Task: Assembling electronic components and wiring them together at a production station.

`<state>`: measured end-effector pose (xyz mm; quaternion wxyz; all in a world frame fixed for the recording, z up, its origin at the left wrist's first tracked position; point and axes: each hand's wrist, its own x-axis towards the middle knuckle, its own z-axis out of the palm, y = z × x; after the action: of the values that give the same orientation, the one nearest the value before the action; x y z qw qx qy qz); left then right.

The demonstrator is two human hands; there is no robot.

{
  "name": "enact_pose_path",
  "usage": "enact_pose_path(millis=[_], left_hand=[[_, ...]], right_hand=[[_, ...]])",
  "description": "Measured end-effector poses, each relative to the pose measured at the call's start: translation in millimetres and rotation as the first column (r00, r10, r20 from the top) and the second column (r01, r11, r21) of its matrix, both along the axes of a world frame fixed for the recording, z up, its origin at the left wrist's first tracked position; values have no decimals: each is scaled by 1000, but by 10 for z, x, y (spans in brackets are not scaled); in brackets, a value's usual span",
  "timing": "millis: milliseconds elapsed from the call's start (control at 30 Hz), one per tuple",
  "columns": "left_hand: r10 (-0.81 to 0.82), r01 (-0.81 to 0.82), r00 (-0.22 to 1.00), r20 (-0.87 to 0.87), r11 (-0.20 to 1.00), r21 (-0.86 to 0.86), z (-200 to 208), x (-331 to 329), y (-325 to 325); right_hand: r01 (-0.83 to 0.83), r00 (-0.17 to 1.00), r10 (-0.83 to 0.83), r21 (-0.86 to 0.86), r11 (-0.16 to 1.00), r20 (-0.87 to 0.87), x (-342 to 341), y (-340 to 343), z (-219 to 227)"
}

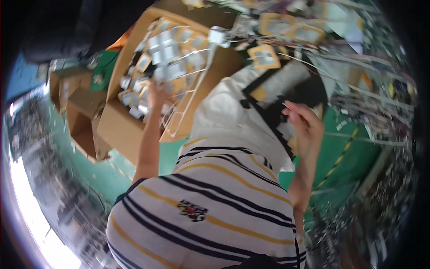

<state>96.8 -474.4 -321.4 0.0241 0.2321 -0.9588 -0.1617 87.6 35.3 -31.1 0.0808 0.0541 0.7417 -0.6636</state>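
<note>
Green floor (333, 150) lies beneath an open carton (123, 136) of white and yellow pieces (165, 48); the left hand (157, 95) stretches into it, grip too blurred to tell; the right hand (308, 125) hovers, fingers curled, any hold unclear.

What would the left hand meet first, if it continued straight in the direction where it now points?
The left hand would probably meet the white blocks inside the cardboard box; blur and depth leave unclear whether it touches them now.
</note>
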Motion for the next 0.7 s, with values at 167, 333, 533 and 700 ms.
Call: enact_pose_path(millis=[167, 333, 533, 700], left_hand=[[295, -93, 955, 15, 251, 964, 1664, -566, 770], [-310, 22, 948, -73, -164, 986, 2780, -984, 2301], [-634, 325, 715, -295, -73, 943, 3286, -893, 3621], [-724, 455, 563, -397, -130, 881, 3356, -871, 3858]], right_hand=[[160, 987, -160, -36, 986, 5, 75, 115, 54], [300, 953, -304, -169, 939, -2, 112, 275, 360], [252, 924, -288, -166, 953, -252, 230, 663, 627], [204, 932, -225, -102, 974, -283, 188, 758, 624]])
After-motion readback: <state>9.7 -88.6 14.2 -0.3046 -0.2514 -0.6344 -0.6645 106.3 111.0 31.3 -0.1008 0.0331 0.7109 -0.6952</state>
